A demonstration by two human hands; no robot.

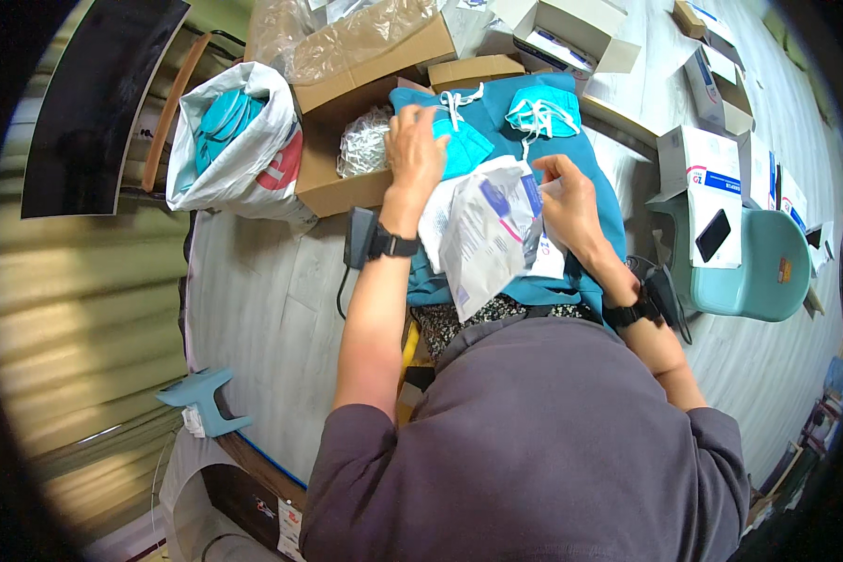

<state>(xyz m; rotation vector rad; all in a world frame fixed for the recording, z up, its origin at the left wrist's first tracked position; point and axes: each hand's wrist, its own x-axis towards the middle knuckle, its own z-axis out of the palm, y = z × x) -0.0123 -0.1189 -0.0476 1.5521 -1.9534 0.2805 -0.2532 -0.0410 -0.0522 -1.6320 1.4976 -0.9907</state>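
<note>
My right hand [571, 208] pinches the upper right edge of a white printed packaging bag [489, 229], which hangs tilted over my lap. My left hand [416, 155] has its fingers bent around the left edge of a teal face mask [466, 148] with white straps. The lower edge of this mask lies close to the top of the bag; whether it enters the bag is hidden. Another teal mask [545, 110], its white straps bundled on top, rests farther right on the teal cloth [604, 187]. More white packaging [546, 260] lies beneath the held bag.
To the left stand a white sack [264, 180] of teal masks and a cardboard box [342, 195] holding bundled white straps [365, 142]. A teal stool [768, 272] at right bears white cartons [698, 155] and a phone [713, 235]. An open carton [571, 23] sits at the far side.
</note>
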